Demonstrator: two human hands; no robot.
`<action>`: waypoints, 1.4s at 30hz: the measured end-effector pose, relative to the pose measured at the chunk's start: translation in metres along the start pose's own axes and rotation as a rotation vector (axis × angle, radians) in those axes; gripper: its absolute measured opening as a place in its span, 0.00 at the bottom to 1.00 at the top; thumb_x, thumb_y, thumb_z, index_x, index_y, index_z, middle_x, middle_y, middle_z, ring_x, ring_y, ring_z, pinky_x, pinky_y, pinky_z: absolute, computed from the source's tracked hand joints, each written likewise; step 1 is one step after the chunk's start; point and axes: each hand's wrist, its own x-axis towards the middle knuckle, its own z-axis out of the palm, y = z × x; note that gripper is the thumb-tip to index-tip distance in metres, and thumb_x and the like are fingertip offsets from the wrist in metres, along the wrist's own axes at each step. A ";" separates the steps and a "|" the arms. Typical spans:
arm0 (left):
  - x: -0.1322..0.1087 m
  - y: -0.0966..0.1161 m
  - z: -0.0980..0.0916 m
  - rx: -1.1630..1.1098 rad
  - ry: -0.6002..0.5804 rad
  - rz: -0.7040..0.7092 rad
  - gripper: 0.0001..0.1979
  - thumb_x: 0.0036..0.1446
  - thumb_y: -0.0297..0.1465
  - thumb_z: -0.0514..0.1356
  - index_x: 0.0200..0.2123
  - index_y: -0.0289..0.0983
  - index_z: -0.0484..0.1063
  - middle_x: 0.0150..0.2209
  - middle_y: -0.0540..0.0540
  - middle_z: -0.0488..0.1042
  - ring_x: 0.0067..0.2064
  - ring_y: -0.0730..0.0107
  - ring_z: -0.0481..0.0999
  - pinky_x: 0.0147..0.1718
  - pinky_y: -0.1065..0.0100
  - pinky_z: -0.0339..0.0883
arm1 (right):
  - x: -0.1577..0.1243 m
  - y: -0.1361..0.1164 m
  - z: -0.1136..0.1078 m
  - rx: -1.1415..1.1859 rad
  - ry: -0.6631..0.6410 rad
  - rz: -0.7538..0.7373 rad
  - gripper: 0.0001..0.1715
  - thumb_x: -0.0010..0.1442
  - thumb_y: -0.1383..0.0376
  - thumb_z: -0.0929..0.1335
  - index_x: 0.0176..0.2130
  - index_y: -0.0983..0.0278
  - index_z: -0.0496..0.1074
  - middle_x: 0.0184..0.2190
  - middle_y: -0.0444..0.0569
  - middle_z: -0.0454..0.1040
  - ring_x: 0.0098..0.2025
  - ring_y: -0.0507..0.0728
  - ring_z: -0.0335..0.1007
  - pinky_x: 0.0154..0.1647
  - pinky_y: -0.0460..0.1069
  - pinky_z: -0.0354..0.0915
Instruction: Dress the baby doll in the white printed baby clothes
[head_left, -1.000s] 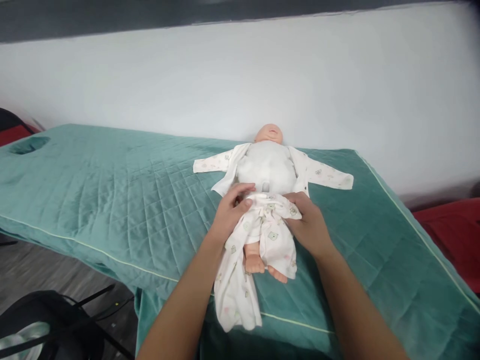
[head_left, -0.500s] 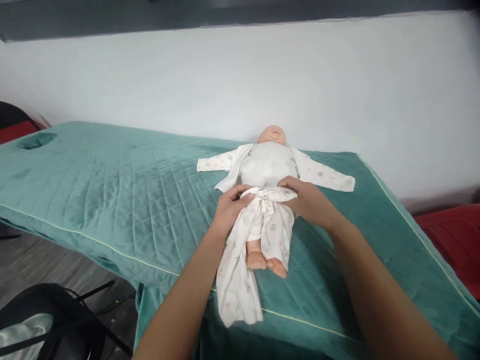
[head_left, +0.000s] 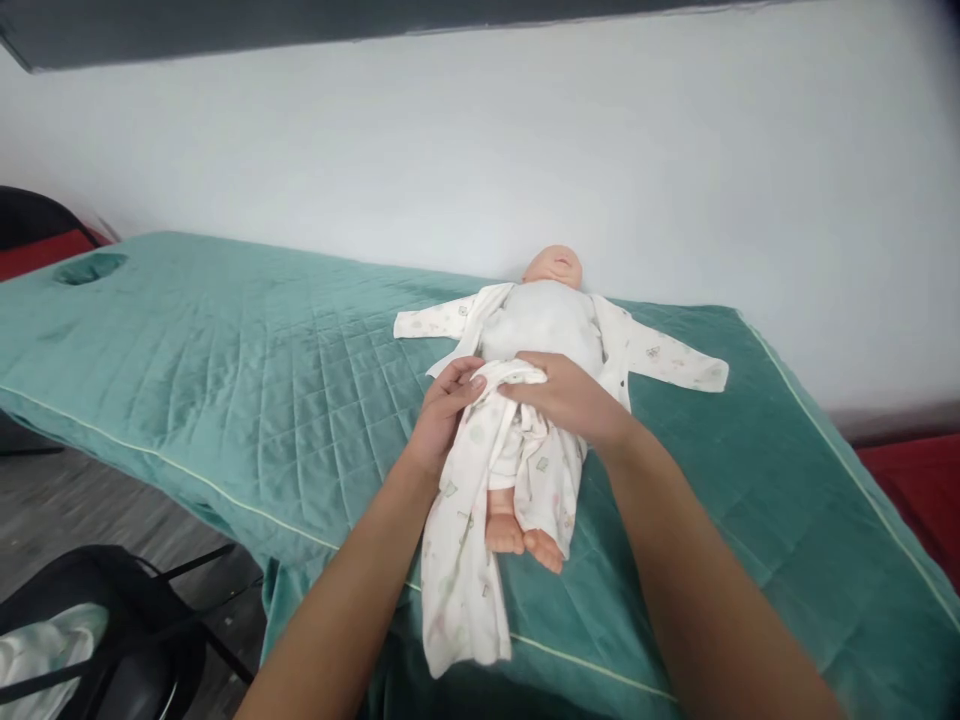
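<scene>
A baby doll (head_left: 555, 266) lies on its back, its head toward the wall. Spread open around its torso is a white patterned jacket (head_left: 675, 367), over a plain pale undershirt (head_left: 544, 322). White printed baby pants (head_left: 463, 540) lie over the doll's lower body; one leg covers a doll leg with the foot poking out, while the other hangs loose past the bare foot (head_left: 505, 534). My left hand (head_left: 444, 410) grips the waistband at its left side. My right hand (head_left: 562, 395) pinches the waistband near the middle. Some fingertips are hidden in the fabric.
A green quilted cover (head_left: 247, 370) drapes the massage table, which has a face hole (head_left: 90, 268) at the far left. A black chair (head_left: 142, 620) with folded cloth (head_left: 52, 650) stands at lower left. Red seats flank the table; a white wall (head_left: 450, 150) rises behind.
My right hand has moved left along the waistband, from its right side to near the middle. My left hand keeps hold at the left, and the loose pant leg hangs slightly lower.
</scene>
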 end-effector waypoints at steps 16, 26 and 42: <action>-0.012 0.005 0.015 0.368 0.017 0.068 0.15 0.47 0.37 0.68 0.37 0.36 0.76 0.31 0.50 0.75 0.32 0.68 0.70 0.33 0.69 0.62 | -0.005 0.003 -0.009 0.381 0.005 0.110 0.11 0.48 0.60 0.72 0.30 0.62 0.68 0.24 0.40 0.68 0.26 0.51 0.64 0.26 0.45 0.58; -0.004 0.019 0.039 0.270 0.117 -0.002 0.14 0.51 0.41 0.66 0.32 0.36 0.74 0.28 0.48 0.75 0.29 0.67 0.71 0.33 0.66 0.65 | -0.017 0.004 -0.025 0.315 -0.251 0.090 0.17 0.50 0.60 0.74 0.41 0.61 0.78 0.40 0.46 0.80 0.43 0.62 0.76 0.44 0.54 0.69; -0.011 0.026 0.044 0.203 -0.209 -0.174 0.21 0.51 0.39 0.68 0.44 0.31 0.77 0.36 0.38 0.80 0.37 0.59 0.79 0.37 0.64 0.72 | -0.015 0.016 -0.023 0.556 -0.089 0.037 0.21 0.51 0.62 0.74 0.46 0.63 0.77 0.39 0.48 0.80 0.40 0.58 0.76 0.43 0.51 0.69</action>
